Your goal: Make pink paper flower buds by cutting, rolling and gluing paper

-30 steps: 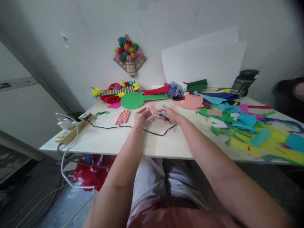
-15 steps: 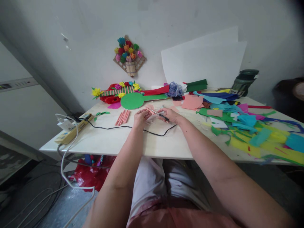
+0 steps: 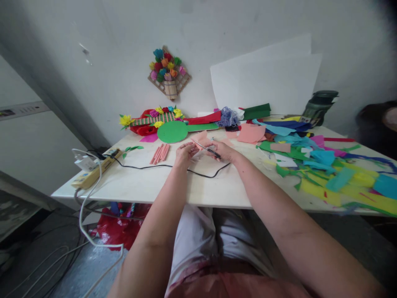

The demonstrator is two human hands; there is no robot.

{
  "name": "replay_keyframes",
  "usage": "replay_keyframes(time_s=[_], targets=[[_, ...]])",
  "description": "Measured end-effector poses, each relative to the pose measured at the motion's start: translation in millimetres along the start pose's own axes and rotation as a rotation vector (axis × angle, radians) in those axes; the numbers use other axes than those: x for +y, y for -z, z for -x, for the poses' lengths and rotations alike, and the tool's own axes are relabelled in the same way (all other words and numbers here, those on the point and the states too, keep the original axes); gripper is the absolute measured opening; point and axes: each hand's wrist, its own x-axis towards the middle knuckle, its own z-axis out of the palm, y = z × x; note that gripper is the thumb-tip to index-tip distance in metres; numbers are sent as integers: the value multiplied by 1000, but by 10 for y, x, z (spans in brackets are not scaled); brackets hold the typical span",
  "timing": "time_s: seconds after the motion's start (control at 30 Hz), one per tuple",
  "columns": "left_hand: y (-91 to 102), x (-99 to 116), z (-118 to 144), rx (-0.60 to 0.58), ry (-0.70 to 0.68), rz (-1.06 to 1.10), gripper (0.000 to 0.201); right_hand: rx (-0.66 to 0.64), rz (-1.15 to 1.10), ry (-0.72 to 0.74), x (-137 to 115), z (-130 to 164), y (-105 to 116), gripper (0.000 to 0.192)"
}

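My left hand (image 3: 185, 153) is over the table with its fingers bent together at the edge of a pale pink piece of paper (image 3: 202, 137). My right hand (image 3: 226, 151) closes around scissors (image 3: 208, 149) with slim silver blades and a dark handle. The blades point up and left, across the pink paper and toward my left fingertips. Left of my hands lies a small bundle of pink rolled sticks (image 3: 160, 154). A black cord (image 3: 149, 167) runs across the table below my hands and reaches my right wrist.
Behind my hands lie a green round paper shape (image 3: 172, 131) and a flower-decorated piece (image 3: 155, 119). Coloured paper scraps (image 3: 322, 161) cover the right side, with a dark bottle (image 3: 319, 108) beyond. A power strip (image 3: 96, 169) sits at the left edge.
The pink paper now shows as a larger raised sheet behind the scissor blades. My left hand has shifted very slightly right; my right hand stays nearly in place.
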Motion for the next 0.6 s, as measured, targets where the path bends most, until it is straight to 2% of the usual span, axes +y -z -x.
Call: replay_keyframes(time_s=[0.43,0.6], targets=[[7,5,-7,15,-3,-6,18,18,17,46,-24,2,-8,38],[-7,17,10,13,3,-4,15,45,21,8,-63,12,-27,38]])
